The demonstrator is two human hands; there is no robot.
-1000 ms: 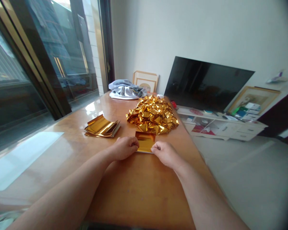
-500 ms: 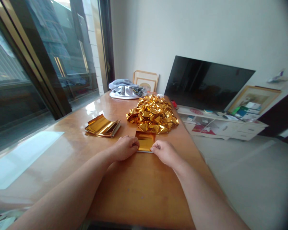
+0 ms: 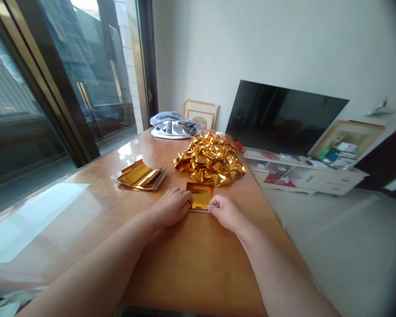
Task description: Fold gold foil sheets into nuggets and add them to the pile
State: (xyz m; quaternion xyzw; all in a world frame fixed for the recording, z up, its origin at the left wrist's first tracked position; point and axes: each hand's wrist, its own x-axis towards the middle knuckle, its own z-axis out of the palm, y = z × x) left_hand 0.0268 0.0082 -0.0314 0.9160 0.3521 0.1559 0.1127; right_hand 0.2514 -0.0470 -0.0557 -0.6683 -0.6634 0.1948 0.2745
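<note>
A shiny gold foil paper sheet lies on the wooden table between my hands, a pale strip showing along its near edge. My left hand has its fingers curled closed on the sheet's left edge. At the near right corner, my right hand pinches the same sheet between thumb and fingers. Just beyond it rises a heap of folded gold foil pieces. To the left rests a stack of flat gold foil sheets, its top ones curling up.
Folded clothes sit at the far end of the table. A pale sheet lies at the left. Beyond the table's right edge stand a television and a white cabinet; a glass door is at the left.
Both hands stay at the gold sheet, with hardly any finger movement visible. The whole view has shifted slightly.
</note>
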